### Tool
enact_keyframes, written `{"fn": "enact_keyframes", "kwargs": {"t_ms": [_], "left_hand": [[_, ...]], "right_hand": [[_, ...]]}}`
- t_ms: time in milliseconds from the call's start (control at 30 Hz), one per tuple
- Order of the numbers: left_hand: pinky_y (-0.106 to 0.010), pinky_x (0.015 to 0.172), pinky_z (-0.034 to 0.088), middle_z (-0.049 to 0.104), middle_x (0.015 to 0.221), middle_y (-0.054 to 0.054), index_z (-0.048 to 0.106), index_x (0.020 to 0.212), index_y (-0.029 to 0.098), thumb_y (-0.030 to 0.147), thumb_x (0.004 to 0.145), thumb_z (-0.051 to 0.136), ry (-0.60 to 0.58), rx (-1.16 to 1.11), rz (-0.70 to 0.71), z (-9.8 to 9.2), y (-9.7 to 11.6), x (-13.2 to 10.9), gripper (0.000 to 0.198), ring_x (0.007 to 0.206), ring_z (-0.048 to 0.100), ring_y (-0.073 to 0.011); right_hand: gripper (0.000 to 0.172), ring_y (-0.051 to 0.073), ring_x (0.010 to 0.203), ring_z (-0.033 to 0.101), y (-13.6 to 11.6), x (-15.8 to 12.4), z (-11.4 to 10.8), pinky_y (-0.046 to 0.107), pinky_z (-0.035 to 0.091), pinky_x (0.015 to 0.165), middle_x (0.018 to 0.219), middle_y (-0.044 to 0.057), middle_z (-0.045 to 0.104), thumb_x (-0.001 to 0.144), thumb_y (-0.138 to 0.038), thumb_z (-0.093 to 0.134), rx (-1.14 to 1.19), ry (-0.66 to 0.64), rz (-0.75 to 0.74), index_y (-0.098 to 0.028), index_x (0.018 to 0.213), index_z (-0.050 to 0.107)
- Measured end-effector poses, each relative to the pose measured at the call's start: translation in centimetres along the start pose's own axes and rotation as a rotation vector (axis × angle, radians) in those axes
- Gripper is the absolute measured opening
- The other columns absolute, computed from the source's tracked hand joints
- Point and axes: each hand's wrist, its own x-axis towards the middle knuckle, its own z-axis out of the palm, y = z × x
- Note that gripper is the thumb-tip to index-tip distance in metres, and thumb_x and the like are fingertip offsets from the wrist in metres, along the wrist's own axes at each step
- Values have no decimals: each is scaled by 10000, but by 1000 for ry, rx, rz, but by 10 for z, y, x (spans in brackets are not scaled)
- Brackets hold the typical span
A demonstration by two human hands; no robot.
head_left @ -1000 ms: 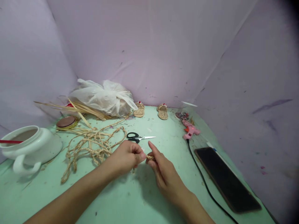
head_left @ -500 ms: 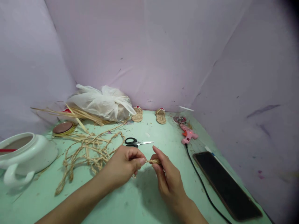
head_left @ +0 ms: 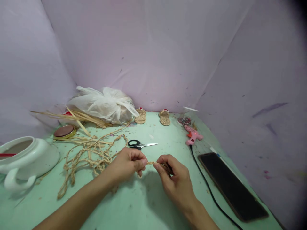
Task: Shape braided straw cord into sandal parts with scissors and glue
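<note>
A short span of braided straw cord (head_left: 151, 163) runs between my two hands, above the table. My left hand (head_left: 130, 163) pinches it between thumb and fingers, and a small loop of cord hangs below that hand. My right hand (head_left: 176, 175) closes on the other end; a brownish piece shows partly inside its curled fingers, mostly hidden. Left of my left hand lies a loose tangle of the same cord (head_left: 82, 159). Just beyond my hands are black-handled scissors (head_left: 144, 145), their blades pointing right.
Two small woven sandals (head_left: 164, 118) stand by the back wall, beside a white plastic bag (head_left: 105, 103) and straw strips (head_left: 88, 117). At right are a pink glue gun (head_left: 193, 136) with a black cable and a dark phone (head_left: 232, 187). A white teapot (head_left: 40, 156) is at left.
My right hand has shifted slightly right and its fingers have curled in, with thumb and index finger now pinching the cord. More cord shows between the hands.
</note>
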Motion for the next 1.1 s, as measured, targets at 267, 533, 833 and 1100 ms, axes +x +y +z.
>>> {"fn": "enact_keyframes", "kwargs": {"t_ms": [267, 533, 833, 1100], "left_hand": [[-271, 634, 373, 616, 679, -45, 623, 709, 168, 237, 733, 482, 462, 693, 169, -40, -27, 30, 159, 688, 554, -189], [-279, 688, 414, 635, 742, -18, 621, 743, 191, 238, 744, 451, 317, 646, 226, -21, -13, 17, 176, 718, 571, -175], [-276, 744, 450, 657, 807, -14, 625, 790, 166, 95, 602, 433, -2, 353, 201, -21, 0, 4, 278, 797, 595, -163], [-288, 856, 402, 621, 980, -37, 672, 879, 182, 142, 636, 577, 74, 329, 355, -7, -3, 4, 263, 948, 549, -182]], "right_hand": [[90, 108, 518, 430, 8, 4, -3, 226, 333, 497, 638, -25, 518, 816, -274, 531, -61, -48, 60, -209, 753, 530], [97, 100, 501, 380, 6, 4, -5, 229, 302, 492, 601, -44, 451, 816, -278, 528, -22, -36, 108, -208, 749, 521], [153, 96, 483, 324, 7, 8, -8, 221, 264, 451, 551, -71, 376, 806, -349, 531, 234, 84, 344, -216, 742, 488], [203, 72, 445, 359, 1, 10, -4, 190, 272, 406, 570, -71, 442, 750, -378, 579, 522, 107, 500, -206, 726, 475]]}}
